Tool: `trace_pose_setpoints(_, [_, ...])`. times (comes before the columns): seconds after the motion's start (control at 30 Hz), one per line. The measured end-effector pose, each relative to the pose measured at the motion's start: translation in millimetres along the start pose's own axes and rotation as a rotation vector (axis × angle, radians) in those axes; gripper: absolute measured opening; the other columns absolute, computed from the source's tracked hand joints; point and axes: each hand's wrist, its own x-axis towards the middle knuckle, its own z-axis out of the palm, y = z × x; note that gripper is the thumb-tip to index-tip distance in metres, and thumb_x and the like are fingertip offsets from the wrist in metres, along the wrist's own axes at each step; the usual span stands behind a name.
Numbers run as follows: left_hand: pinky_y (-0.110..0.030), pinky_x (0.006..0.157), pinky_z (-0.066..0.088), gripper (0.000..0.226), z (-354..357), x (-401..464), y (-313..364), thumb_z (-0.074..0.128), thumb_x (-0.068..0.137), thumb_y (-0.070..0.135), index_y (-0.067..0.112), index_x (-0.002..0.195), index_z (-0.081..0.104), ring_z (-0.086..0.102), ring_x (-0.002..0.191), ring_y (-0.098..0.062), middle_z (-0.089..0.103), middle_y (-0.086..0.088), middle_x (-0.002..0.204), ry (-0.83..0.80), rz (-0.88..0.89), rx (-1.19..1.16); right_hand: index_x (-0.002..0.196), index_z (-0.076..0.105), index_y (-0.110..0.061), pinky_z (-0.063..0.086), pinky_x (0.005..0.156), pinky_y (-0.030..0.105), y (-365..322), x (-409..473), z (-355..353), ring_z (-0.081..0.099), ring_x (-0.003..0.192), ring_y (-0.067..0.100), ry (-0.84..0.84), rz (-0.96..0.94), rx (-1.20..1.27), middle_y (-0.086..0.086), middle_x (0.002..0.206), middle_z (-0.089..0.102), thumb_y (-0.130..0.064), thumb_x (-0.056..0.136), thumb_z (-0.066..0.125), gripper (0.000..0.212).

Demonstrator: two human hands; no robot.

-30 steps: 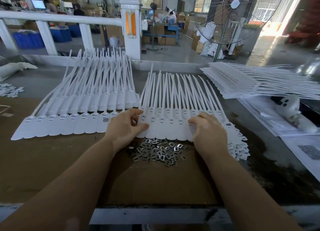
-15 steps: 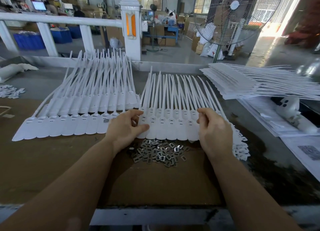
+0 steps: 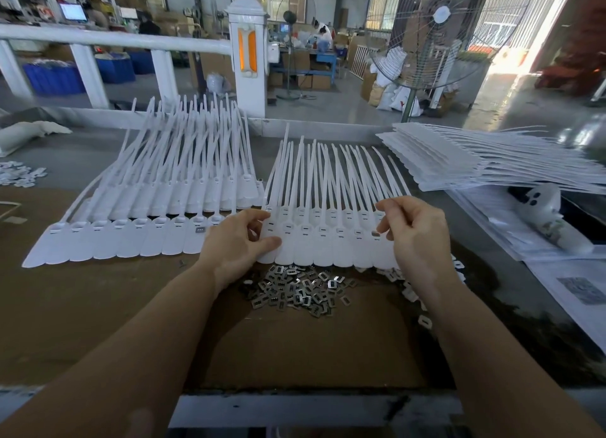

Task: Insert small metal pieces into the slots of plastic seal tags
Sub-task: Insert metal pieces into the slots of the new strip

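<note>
A sheet of joined white plastic seal tags (image 3: 324,244) lies in the middle of the cardboard, straps pointing away from me. My left hand (image 3: 239,241) grips its left edge, thumb on top and fingers curled round the end tag. My right hand (image 3: 414,234) hovers over the sheet's right end with curled fingers, the index tip at a tag slot. Whether it pinches a metal piece is unclear. A pile of small metal pieces (image 3: 295,290) lies just in front of the sheet, between my wrists.
A second spread of seal tags (image 3: 131,237) lies to the left, one slot showing a metal insert. A tall stack of tag sheets (image 3: 459,165) sits at the right rear above printed papers (image 3: 574,273). Small white plastic bits (image 3: 19,173) lie far left. A white railing borders the table.
My right hand has lifted off the right end of the tag sheet and turned, its fingers now curled above it. My left hand has kept its grip on the left edge.
</note>
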Motion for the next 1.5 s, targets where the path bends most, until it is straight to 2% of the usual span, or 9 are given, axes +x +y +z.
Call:
trace_pose_setpoints(0.13, [-0.035,0.085,0.046,0.048,0.0,0.1,0.8,0.072,0.078,0.033,0.022,0.122,0.057,0.052,0.081,-0.01,0.053,0.011,0.084,-0.005,-0.007,-0.002,0.084,0.067,-0.015,0.039,0.047,0.012,0.5,-1.1,-5.1,0.044,0.049,0.004,0.034,0.089,0.135,-0.007,0.053,0.057,-0.02,0.095,0.049,0.023])
trace_pose_setpoints(0.3, [-0.027,0.078,0.041,0.048,-0.1,-0.7,-0.6,0.072,0.079,0.032,0.022,0.123,0.057,0.051,0.079,-0.005,0.052,0.014,0.084,0.0,0.005,0.007,0.079,0.065,-0.01,0.031,0.037,0.015,1.3,-3.6,-9.8,0.037,0.038,0.007,0.092,0.281,0.394,-0.002,0.044,0.05,-0.031,0.097,0.046,0.034])
trace_pose_setpoints(0.43, [-0.027,0.078,0.04,0.048,0.3,-0.9,-1.1,0.072,0.078,0.032,0.022,0.123,0.057,0.051,0.08,-0.007,0.052,0.014,0.084,0.001,-0.004,0.001,0.078,0.064,-0.009,0.02,0.033,0.015,0.8,-4.9,-10.0,0.029,0.033,0.009,0.128,0.429,0.588,0.0,0.042,0.045,-0.034,0.097,0.045,0.037])
trace_pose_setpoints(0.67, [-0.026,0.076,0.039,0.048,1.0,-0.2,-0.7,0.072,0.078,0.033,0.022,0.123,0.057,0.05,0.079,-0.003,0.052,0.015,0.084,0.008,0.003,0.013,0.074,0.063,-0.006,0.02,0.033,0.017,-5.6,-8.8,-5.4,0.028,0.033,0.01,0.079,0.401,0.692,0.0,0.041,0.043,-0.034,0.098,0.043,0.042])
trace_pose_setpoints(0.93, [-0.026,0.077,0.04,0.048,1.0,0.9,-0.5,0.072,0.078,0.034,0.023,0.122,0.057,0.051,0.08,-0.005,0.053,0.014,0.085,0.004,0.009,0.017,0.074,0.066,-0.006,0.031,0.039,0.017,-8.1,-14.6,-25.8,0.039,0.041,0.009,-0.105,0.286,0.405,0.001,0.049,0.052,-0.025,0.093,0.055,0.028])
trace_pose_setpoints(1.1, [-0.027,0.079,0.041,0.048,2.1,1.0,-1.2,0.072,0.078,0.033,0.022,0.122,0.058,0.052,0.08,-0.006,0.054,0.013,0.085,0.008,0.005,0.013,0.073,0.069,-0.012,0.039,0.046,0.017,-2.5,-29.1,-45.2,0.05,0.048,0.004,-0.205,0.199,0.124,-0.001,0.057,0.06,-0.018,0.085,0.064,0.015])
trace_pose_setpoints(1.23, [-0.026,0.077,0.04,0.048,2.6,0.9,-3.0,0.073,0.077,0.033,0.023,0.121,0.058,0.052,0.079,-0.005,0.054,0.012,0.085,0.007,0.002,0.004,0.073,0.071,-0.015,0.044,0.056,0.009,-2.1,-38.3,-58.6,0.06,0.06,0.003,-0.29,0.077,-0.177,-0.004,0.067,0.067,-0.009,0.079,0.071,0.008])
trace_pose_setpoints(1.3, [-0.025,0.075,0.04,0.048,2.6,0.8,-3.7,0.073,0.077,0.033,0.023,0.121,0.057,0.052,0.078,-0.005,0.054,0.011,0.084,0.006,-0.001,-0.006,0.071,0.071,-0.02,0.044,0.057,0.008,-3.7,-41.0,-64.9,0.061,0.064,0.006,-0.351,0.063,-0.331,-0.006,0.07,0.067,-0.009,0.076,0.074,0.012])
trace_pose_setpoints(1.5, [-0.022,0.067,0.038,0.046,3.5,1.3,-3.6,0.073,0.077,0.034,0.023,0.12,0.057,0.051,0.077,-0.004,0.053,0.012,0.083,0.01,0.006,-0.003,0.06,0.062,-0.037,0.036,0.052,0.008,-12.3,-46.1,-79.9,0.054,0.061,-0.002,-0.502,0.057,-0.682,-0.013,0.066,0.06,-0.027,0.073,0.077,0.023])
